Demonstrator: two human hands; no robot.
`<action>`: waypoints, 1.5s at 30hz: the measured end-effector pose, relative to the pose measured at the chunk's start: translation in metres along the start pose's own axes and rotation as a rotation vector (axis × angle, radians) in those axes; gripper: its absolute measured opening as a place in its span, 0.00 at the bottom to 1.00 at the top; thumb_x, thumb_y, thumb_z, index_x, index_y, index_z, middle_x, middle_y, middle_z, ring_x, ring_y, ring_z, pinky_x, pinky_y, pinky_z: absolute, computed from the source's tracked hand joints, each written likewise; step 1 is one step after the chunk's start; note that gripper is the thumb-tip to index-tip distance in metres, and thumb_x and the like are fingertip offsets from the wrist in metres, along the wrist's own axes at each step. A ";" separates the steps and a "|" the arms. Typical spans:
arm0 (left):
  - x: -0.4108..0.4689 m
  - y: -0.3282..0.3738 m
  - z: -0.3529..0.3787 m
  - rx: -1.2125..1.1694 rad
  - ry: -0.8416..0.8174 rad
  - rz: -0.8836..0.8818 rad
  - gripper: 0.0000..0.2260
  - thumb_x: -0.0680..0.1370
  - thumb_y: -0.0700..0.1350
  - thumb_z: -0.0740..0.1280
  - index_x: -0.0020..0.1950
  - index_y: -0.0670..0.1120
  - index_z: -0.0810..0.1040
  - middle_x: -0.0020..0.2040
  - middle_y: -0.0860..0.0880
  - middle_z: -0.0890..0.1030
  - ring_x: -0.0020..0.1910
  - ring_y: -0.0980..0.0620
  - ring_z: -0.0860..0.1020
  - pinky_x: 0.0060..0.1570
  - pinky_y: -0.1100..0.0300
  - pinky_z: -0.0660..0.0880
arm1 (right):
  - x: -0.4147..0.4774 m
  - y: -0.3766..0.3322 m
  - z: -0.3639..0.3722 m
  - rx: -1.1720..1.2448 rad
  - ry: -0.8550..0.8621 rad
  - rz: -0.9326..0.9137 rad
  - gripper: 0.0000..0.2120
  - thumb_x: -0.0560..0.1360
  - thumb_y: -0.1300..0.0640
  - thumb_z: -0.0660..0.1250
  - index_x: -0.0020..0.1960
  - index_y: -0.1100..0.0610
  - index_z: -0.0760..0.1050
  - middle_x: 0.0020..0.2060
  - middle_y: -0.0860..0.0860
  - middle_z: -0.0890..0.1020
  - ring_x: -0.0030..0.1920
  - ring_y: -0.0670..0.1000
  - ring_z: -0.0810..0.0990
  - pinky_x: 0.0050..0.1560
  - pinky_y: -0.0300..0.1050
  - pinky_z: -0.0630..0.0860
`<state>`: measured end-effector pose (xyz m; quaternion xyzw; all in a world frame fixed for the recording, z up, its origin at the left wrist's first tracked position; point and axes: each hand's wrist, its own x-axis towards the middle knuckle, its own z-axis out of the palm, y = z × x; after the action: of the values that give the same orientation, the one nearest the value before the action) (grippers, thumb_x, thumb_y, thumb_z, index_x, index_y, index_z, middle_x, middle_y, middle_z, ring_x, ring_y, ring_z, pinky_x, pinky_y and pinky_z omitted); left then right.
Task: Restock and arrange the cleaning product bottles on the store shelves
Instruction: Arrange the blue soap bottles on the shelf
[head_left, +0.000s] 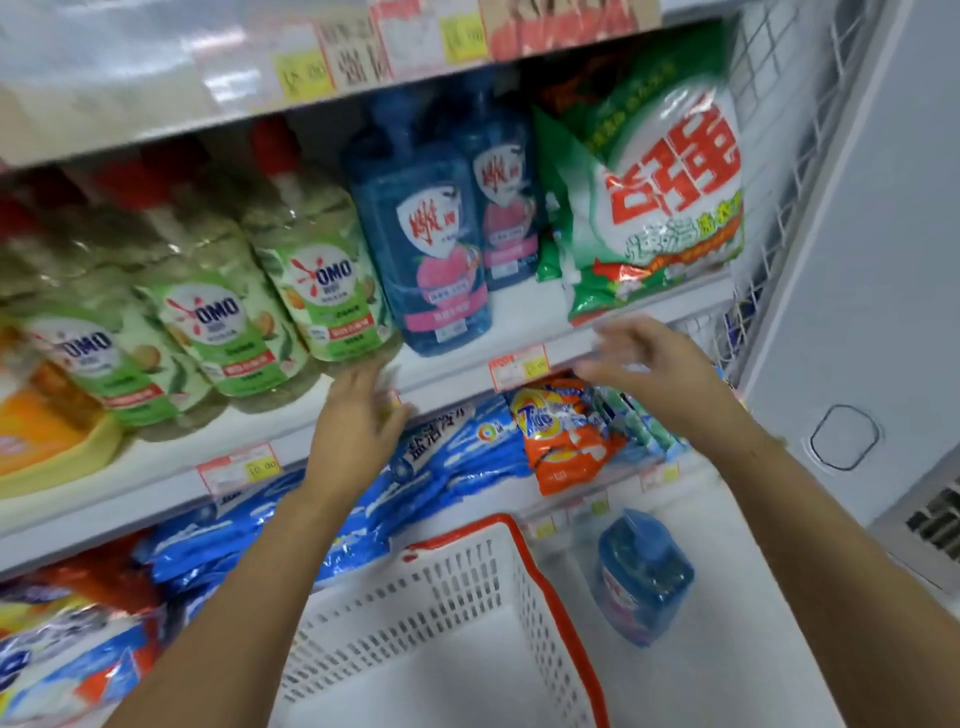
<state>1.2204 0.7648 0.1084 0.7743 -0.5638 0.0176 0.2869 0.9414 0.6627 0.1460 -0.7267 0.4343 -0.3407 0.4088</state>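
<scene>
Two blue pump bottles stand on the middle shelf (519, 332), a front one (421, 228) and one behind it to the right (498, 208). Left of them runs a row of pale green OMO bottles (317, 260) with red caps. A third blue bottle (644, 571) stands on the floor right of the white basket (457, 587). My left hand (358, 410) hovers open and blurred just below the shelf edge under the OMO bottles, holding nothing. At the shelf edge below the green detergent bag (665, 197), my right hand (649, 364) is open with spread fingers.
Blue detergent bags (441, 467) and an orange Tide bag (566, 431) fill the shelf below. Price tags (519, 366) hang on the shelf fronts. A yellow-orange container (47, 436) sits far left. A white freezer side (857, 260) closes off the right.
</scene>
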 end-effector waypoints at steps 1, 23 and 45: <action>-0.001 0.002 -0.001 -0.005 -0.047 -0.004 0.24 0.75 0.48 0.70 0.70 0.46 0.70 0.61 0.44 0.77 0.59 0.43 0.75 0.57 0.51 0.73 | 0.022 -0.021 0.008 0.103 -0.064 -0.071 0.28 0.69 0.51 0.76 0.65 0.51 0.70 0.57 0.45 0.77 0.56 0.43 0.76 0.54 0.37 0.73; 0.096 0.032 0.000 -0.901 -0.242 -0.103 0.45 0.68 0.40 0.77 0.78 0.57 0.57 0.66 0.54 0.76 0.61 0.56 0.77 0.60 0.56 0.76 | 0.158 -0.015 0.077 0.539 -0.275 0.000 0.31 0.61 0.52 0.78 0.61 0.57 0.74 0.52 0.51 0.84 0.53 0.50 0.82 0.55 0.44 0.78; -0.056 0.103 -0.063 -1.361 -0.076 -0.269 0.34 0.59 0.40 0.81 0.63 0.49 0.74 0.49 0.50 0.85 0.47 0.48 0.84 0.41 0.54 0.81 | -0.045 -0.064 0.012 0.471 -0.491 0.042 0.21 0.68 0.52 0.73 0.60 0.53 0.78 0.56 0.52 0.83 0.57 0.54 0.81 0.59 0.49 0.77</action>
<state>1.1276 0.8215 0.1847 0.4853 -0.3584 -0.4025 0.6885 0.9569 0.7254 0.1916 -0.6639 0.2469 -0.2379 0.6646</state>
